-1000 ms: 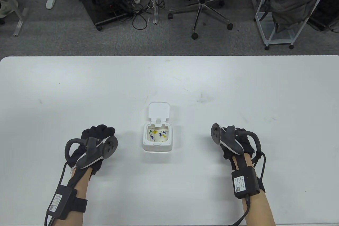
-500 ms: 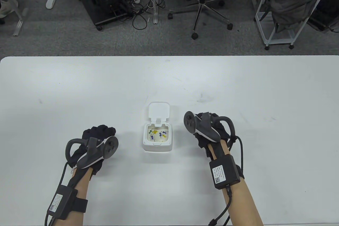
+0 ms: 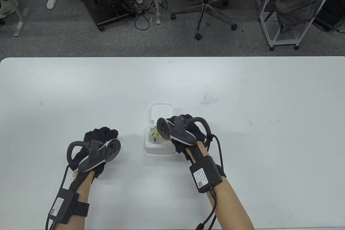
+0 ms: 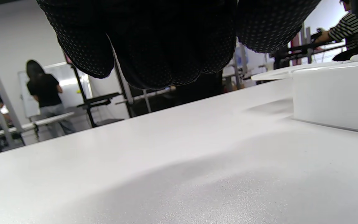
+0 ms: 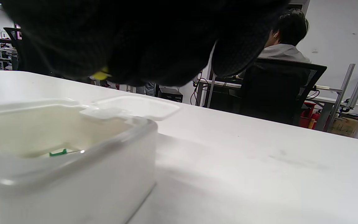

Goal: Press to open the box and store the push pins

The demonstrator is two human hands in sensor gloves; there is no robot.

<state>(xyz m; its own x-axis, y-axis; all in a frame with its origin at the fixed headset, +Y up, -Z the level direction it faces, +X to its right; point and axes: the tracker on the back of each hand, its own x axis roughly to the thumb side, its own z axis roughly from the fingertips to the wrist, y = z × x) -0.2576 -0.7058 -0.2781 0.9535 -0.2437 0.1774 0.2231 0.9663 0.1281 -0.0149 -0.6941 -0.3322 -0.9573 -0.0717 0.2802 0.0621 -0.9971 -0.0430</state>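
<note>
Box (image 5: 73, 174) glossy white plastic; table (image 3: 242, 92) matt, smooth; gloves (image 4: 154, 40) dotted cloth.

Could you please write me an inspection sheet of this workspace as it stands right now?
Surface: white table, with faint scuff marks.
Job's things: white box with its lid flipped open away from the person; coloured push pins lie inside.
Clutter: nothing seen on the table.
Grippers: right hand is over the box's right side, something small and yellow showing at its fingers, grip unclear; left hand rests on the table left of the box, apart from it, fingers curled.
Cables: a lead runs from each wrist pack; tangled cords on the floor.
Surroundings: office chair, white rack with a grey bag, desk legs.
</note>
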